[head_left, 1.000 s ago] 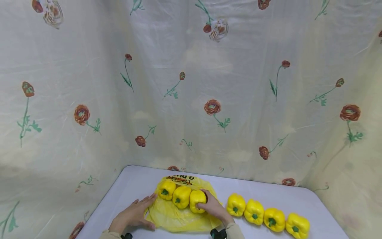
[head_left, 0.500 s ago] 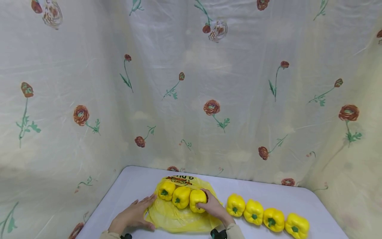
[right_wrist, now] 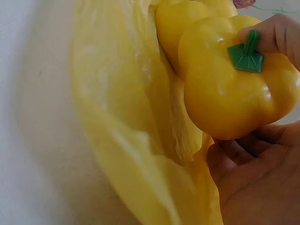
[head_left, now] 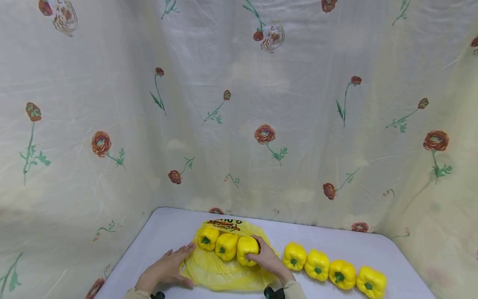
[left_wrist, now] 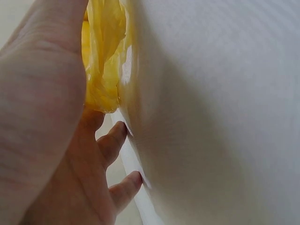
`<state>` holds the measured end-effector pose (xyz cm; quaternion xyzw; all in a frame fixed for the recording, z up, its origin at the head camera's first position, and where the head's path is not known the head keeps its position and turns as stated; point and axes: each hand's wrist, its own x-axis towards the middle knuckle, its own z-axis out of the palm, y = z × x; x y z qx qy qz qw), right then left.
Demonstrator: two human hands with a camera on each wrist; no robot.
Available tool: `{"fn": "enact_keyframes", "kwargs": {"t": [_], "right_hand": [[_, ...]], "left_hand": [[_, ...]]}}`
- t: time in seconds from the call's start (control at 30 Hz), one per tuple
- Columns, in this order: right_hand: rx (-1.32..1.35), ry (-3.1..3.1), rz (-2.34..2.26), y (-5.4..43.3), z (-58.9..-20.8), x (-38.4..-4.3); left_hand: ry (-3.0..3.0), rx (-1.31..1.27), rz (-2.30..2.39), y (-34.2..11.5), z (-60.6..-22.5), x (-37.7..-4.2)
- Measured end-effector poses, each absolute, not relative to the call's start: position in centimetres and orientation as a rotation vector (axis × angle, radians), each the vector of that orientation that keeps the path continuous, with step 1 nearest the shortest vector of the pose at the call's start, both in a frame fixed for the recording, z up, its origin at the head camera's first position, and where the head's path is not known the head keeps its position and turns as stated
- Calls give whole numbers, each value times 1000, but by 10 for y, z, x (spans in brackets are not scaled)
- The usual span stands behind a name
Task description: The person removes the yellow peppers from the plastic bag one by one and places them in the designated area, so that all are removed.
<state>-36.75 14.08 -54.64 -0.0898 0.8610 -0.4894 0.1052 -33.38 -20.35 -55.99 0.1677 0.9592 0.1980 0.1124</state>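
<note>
A yellow plastic bag (head_left: 220, 276) with dark printing lies flat on the table, and three yellow bell peppers sit in a row on it. My right hand (head_left: 269, 258) grips the rightmost bell pepper (head_left: 247, 251), thumb near its green stem in the right wrist view and fingers around its side. Beside it are the middle bell pepper (head_left: 226, 246) and the left bell pepper (head_left: 208, 238). My left hand (head_left: 166, 269) rests at the bag's left edge with fingers spread and extended; in the left wrist view its fingertips (left_wrist: 119, 129) touch the white surface near the crumpled bag (left_wrist: 105, 79).
Several more yellow bell peppers (head_left: 317, 265) form a slanting row on the white table (head_left: 171, 224), right of the bag. A flowered curtain (head_left: 231, 166) hangs behind the table and along both sides.
</note>
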Motion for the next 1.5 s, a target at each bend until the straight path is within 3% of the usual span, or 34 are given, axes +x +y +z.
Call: {"fn": "enact_keyframes", "kwargs": {"t": [1.5], "right_hand": [[-533, 2501, -1587, 141, -483, -311]], "left_hand": [[2805, 453, 591, -201, -552, -328]]}}
